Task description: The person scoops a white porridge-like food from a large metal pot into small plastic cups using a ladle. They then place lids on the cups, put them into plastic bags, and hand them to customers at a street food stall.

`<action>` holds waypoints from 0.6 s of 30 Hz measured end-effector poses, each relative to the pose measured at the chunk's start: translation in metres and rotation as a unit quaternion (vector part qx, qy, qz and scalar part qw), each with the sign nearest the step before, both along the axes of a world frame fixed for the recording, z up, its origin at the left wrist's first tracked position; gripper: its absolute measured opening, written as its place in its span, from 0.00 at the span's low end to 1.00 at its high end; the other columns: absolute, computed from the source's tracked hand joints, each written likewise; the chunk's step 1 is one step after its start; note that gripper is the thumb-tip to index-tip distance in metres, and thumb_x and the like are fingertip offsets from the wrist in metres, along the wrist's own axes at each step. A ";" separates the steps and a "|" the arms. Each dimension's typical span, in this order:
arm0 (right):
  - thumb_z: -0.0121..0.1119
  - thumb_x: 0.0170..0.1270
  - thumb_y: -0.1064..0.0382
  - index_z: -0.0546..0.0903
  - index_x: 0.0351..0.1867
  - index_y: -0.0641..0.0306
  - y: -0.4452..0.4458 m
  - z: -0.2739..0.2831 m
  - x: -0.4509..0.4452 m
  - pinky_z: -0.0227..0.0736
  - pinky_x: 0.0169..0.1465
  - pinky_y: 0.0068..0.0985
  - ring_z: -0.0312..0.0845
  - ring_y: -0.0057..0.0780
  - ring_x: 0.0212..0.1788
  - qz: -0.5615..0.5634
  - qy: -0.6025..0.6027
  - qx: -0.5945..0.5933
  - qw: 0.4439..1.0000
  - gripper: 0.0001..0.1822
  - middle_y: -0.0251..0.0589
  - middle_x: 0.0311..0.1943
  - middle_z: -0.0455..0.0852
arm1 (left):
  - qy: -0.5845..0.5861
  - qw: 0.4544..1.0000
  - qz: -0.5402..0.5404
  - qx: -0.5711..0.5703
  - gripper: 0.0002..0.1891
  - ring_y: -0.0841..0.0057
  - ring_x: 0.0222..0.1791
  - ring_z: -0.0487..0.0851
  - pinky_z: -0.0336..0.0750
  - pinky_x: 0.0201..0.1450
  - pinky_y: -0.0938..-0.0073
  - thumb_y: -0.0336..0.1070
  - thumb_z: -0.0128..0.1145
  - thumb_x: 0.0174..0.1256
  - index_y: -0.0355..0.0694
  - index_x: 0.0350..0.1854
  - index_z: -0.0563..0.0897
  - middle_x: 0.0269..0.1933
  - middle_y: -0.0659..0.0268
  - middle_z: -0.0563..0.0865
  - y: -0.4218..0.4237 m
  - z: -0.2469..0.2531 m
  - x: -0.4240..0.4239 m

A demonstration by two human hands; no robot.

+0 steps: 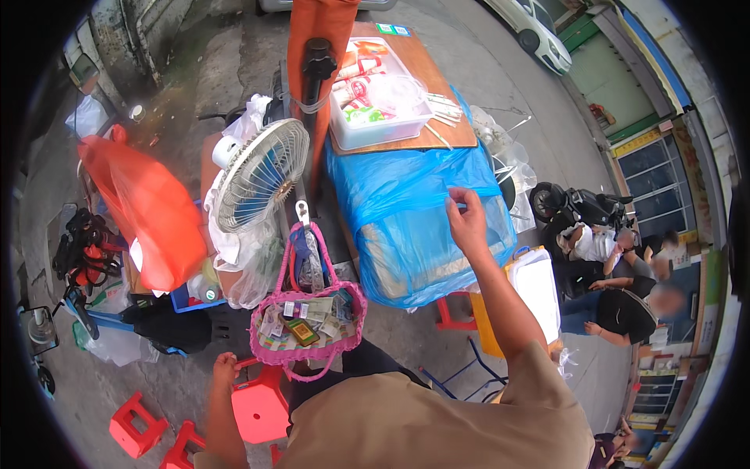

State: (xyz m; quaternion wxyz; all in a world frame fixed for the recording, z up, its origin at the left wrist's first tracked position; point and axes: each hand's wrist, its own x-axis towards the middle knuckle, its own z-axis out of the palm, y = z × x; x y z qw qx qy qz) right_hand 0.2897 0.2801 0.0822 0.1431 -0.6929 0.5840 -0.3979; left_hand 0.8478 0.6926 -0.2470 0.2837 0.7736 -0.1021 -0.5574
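Note:
My right hand [469,223] is over a case or box wrapped in thin blue plastic [404,234], its fingers bent towards the thumb. Whether it pinches the film is unclear. Low on the left, my left hand [224,369] has curled fingers right beside a leg of a red plastic stool [261,407]; whether it grips the stool cannot be made out. Between my arms hangs a pink woven basket [307,328] with banknotes [319,308] and a small yellow-and-green box [302,332] inside. A wooden board [457,132] lies on the wrapped case.
A white tub [381,132] of packets and chopsticks [445,108] rest on the board. Left are a fan [263,176], an orange-red bag [143,211] and more red stools [137,425]. An orange post [319,35] rises ahead. People [627,311] sit by a motorcycle [577,208] at right.

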 end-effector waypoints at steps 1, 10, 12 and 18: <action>0.65 0.67 0.68 0.82 0.46 0.68 -0.033 0.009 0.020 0.78 0.39 0.24 0.83 0.29 0.42 0.033 -0.002 -0.011 0.999 0.09 0.43 0.42 0.84 | 0.004 1.000 0.019 0.006 0.13 0.79 0.32 0.85 0.76 0.29 0.76 0.39 0.59 0.73 0.43 0.55 0.81 0.43 0.68 0.87 0.010 0.000 -0.010; 0.62 0.67 0.75 0.80 0.44 0.69 0.012 0.038 0.246 0.69 0.35 0.20 0.72 0.21 0.31 0.428 -0.160 -0.061 0.887 0.06 0.41 0.33 0.81 | -0.012 0.962 0.259 0.087 0.19 0.75 0.40 0.84 0.78 0.41 0.68 0.42 0.62 0.71 0.43 0.60 0.78 0.46 0.65 0.85 0.104 0.078 -0.041; 0.66 0.62 0.75 0.81 0.43 0.70 0.074 0.030 0.275 0.72 0.31 0.22 0.78 0.25 0.29 0.568 -0.153 0.009 0.808 0.09 0.42 0.32 0.82 | -0.037 0.941 0.326 0.086 0.20 0.74 0.42 0.84 0.78 0.44 0.68 0.40 0.62 0.70 0.41 0.61 0.78 0.47 0.64 0.86 0.112 0.077 -0.022; 0.64 0.65 0.75 0.81 0.53 0.67 0.176 -0.047 0.358 0.75 0.33 0.20 0.80 0.22 0.31 0.655 -0.055 0.277 0.700 0.16 0.38 0.36 0.84 | -0.302 0.935 0.179 0.038 0.37 0.50 0.72 0.72 0.67 0.74 0.60 0.41 0.63 0.67 0.31 0.74 0.65 0.71 0.43 0.74 0.100 -0.036 0.123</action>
